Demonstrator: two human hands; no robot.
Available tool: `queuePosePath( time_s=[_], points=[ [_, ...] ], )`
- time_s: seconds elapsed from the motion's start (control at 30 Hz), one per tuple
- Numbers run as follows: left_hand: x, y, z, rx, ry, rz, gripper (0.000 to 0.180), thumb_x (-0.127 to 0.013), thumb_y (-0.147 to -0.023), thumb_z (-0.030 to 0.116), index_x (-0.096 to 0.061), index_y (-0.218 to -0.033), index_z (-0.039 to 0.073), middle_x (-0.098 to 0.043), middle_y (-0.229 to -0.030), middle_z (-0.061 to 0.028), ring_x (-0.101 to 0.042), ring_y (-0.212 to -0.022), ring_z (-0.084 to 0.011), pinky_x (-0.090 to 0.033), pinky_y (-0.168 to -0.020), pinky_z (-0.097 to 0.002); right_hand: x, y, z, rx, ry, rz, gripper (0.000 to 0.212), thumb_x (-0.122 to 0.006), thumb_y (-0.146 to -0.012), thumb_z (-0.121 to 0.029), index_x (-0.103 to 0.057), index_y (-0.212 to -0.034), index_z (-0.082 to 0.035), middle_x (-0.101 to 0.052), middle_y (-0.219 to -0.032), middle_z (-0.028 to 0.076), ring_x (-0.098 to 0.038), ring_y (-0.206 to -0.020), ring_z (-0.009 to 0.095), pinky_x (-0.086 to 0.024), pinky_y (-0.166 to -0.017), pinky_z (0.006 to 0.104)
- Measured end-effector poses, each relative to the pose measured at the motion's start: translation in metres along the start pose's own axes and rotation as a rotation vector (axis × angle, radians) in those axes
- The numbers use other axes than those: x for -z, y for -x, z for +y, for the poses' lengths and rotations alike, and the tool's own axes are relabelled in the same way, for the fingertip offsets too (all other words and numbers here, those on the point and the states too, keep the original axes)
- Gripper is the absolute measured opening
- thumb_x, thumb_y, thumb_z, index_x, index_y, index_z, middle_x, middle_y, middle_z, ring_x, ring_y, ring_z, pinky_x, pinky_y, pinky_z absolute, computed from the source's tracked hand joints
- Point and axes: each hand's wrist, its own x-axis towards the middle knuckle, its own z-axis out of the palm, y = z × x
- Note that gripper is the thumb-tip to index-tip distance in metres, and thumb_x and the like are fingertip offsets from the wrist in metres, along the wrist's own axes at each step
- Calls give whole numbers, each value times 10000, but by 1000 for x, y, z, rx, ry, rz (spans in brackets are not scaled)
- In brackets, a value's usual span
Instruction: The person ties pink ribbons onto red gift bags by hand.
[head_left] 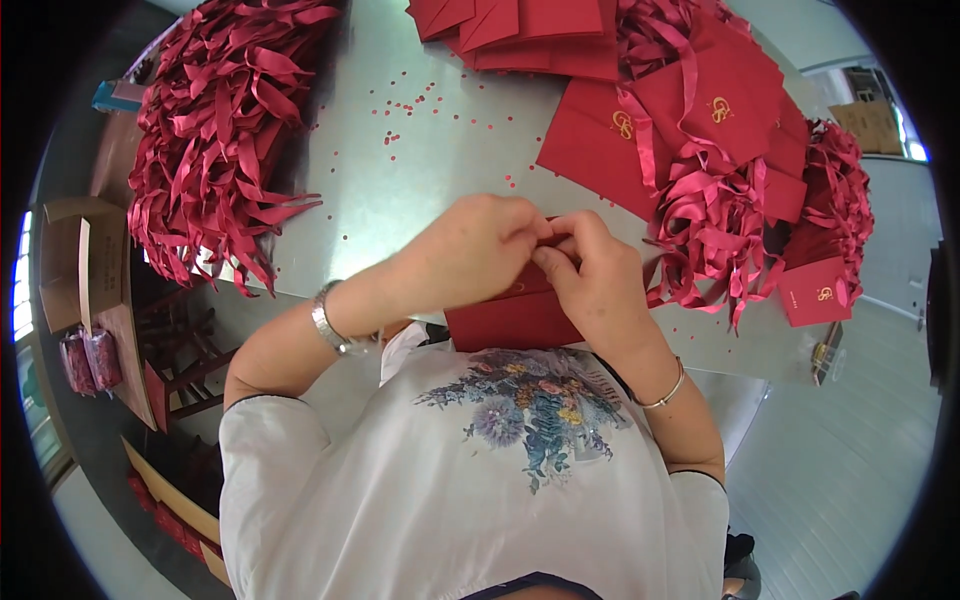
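Close against my body, a red paper bag [515, 318] lies at the table's near edge, its upper edge between my two hands. My left hand [488, 245] is closed at that edge, its fingertips pinched together. Right beside it, my right hand [598, 275] is closed too, with bent fingers and the thumb pressed toward the left hand's fingertips. Whatever small part sits between the fingertips is hidden. To the right of my hands lie flat red bags [600, 140] with gold print and a heap of dark pink ribbon handles [715, 220].
The metal table [430, 170] carries scattered small red paper dots. A tall pile of ribbon-handled bags [225, 150] stands at left, more red bags [540, 40] at the far side. Another ribboned pile [835, 195] is at far right. Beyond the left edge stands a cardboard box [65, 265].
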Motion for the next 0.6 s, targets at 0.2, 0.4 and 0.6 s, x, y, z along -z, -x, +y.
queuePosePath(
  time_s=[0.2, 0.4, 0.6],
  points=[
    [20, -29, -7, -24, 38, -329, 135, -625, -844, 42, -696, -957, 16, -696, -857, -97, -641, -784, -181, -496, -761, -279, -7, 5, 7, 73, 90, 35, 208, -700, -815, -86, -532, -924, -29, -659, -737, 146, -667, -678, 327, -522, -615, 400],
    [12, -33, -16, -169, -36, -325, 114, -661, -822, 47, -706, -926, 32, -696, -805, -118, -648, -730, -221, -511, -726, -307, 1, 11, 9, 25, 32, 32, 234, -715, -805, -109, -540, -940, -34, -672, -761, 142, -673, -682, 312, -526, -618, 377],
    [10, -28, -24, -261, -15, -294, 110, -653, -824, 39, -703, -922, 32, -694, -814, -123, -654, -717, -231, -517, -698, -310, 7, 9, 8, -35, 13, -70, 250, -717, -798, -118, -547, -962, -35, -683, -784, 138, -678, -702, 310, -527, -634, 381]
  ],
)
